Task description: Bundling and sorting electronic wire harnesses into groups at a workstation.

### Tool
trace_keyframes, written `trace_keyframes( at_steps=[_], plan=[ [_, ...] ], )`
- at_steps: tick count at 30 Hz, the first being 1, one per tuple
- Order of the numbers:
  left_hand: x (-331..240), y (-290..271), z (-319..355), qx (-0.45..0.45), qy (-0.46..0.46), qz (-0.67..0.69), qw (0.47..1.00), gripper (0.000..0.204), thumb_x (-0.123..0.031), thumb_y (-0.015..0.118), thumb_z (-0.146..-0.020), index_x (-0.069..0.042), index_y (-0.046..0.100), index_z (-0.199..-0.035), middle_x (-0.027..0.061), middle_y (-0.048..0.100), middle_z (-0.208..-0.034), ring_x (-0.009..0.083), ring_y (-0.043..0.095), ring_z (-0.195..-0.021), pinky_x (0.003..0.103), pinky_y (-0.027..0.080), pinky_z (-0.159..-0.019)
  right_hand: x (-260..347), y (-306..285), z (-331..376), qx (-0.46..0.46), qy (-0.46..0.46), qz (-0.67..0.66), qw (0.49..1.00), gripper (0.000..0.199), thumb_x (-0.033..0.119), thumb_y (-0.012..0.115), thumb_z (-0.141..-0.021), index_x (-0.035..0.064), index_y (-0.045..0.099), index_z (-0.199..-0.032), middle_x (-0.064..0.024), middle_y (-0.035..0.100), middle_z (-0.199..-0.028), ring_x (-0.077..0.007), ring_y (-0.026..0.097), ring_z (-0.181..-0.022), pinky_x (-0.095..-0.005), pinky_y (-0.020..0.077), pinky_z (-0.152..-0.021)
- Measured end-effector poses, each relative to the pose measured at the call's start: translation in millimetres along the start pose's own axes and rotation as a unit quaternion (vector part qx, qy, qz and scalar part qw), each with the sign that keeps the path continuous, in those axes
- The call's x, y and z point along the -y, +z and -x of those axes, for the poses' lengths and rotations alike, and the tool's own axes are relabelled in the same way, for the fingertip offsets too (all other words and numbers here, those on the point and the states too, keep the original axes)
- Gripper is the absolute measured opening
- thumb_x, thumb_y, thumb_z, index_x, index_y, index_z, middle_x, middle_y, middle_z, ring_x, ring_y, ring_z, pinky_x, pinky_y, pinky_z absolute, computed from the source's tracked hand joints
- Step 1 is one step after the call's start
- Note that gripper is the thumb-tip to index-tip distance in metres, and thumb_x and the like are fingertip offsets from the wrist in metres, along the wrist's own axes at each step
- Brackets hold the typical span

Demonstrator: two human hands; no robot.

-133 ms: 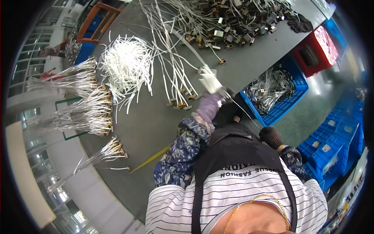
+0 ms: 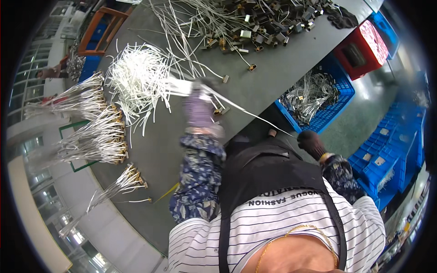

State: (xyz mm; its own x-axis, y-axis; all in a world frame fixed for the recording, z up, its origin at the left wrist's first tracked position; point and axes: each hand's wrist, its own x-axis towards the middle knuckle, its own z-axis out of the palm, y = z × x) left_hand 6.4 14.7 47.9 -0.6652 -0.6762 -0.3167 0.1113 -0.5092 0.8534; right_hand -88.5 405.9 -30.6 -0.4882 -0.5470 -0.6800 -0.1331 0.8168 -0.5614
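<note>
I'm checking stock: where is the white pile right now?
Head view, upper left: the white pile lies on the table, left of the left hand.

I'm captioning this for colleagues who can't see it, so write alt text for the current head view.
A blurred, gloved left hand grips white strips by a white pile on a grey table, a wire stretching toward the gloved right hand. Wire bundles lie at left; a blue basket is at right.
</note>
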Motion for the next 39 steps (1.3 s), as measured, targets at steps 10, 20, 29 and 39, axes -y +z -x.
trace_keyframes(
  at_steps=[10,20,29,39],
  plan=[
    [-7,-30,-36,-0.119,-0.064,-0.427,0.894,0.027,-0.025,0.071,-0.084,-0.002,0.064,-0.096,0.0051,0.065,-0.071,0.0101,0.055,-0.053,0.026,0.045,-0.048,236,-37,-83,-0.199,-0.241,-0.009,0.950,0.068,0.033,0.074,-0.073,0.0052,0.047,-0.129,-0.0218,0.054,-0.121,-0.0360,0.060,-0.101,-0.0420,0.0494,-0.085],
    [58,47,-14,-0.004,-0.148,0.099,0.984,0.023,-0.022,0.063,-0.089,-0.001,0.060,-0.098,0.0132,0.065,-0.083,0.0254,0.065,-0.070,0.039,0.058,-0.064,125,-16,-98,-0.083,-0.300,-0.044,0.949,0.027,0.024,0.066,-0.080,0.0001,0.061,-0.091,-0.0181,0.061,-0.093,-0.0316,0.060,-0.080,-0.0377,0.0501,-0.073],
    [47,79,-28,-0.021,-0.063,-0.034,0.997,0.024,-0.026,0.063,-0.090,-0.002,0.066,-0.089,0.0064,0.065,-0.076,0.0176,0.063,-0.064,0.031,0.056,-0.058,-68,46,133,0.039,0.090,0.063,0.993,0.026,0.028,0.062,-0.083,0.0061,0.066,-0.096,-0.0177,0.066,-0.088,-0.0292,0.066,-0.077,-0.0381,0.0495,-0.065],
    [128,80,48,-0.053,-0.152,-0.034,0.986,0.014,-0.019,0.063,-0.091,-0.006,0.059,-0.092,0.0033,0.059,-0.073,0.0170,0.058,-0.061,0.026,0.051,-0.057,-15,-16,138,0.023,-0.054,-0.252,0.966,0.017,0.014,0.065,-0.080,-0.0023,0.066,-0.080,-0.0050,0.060,-0.067,-0.0114,0.055,-0.064,-0.0296,0.0456,-0.061]
  ],
)
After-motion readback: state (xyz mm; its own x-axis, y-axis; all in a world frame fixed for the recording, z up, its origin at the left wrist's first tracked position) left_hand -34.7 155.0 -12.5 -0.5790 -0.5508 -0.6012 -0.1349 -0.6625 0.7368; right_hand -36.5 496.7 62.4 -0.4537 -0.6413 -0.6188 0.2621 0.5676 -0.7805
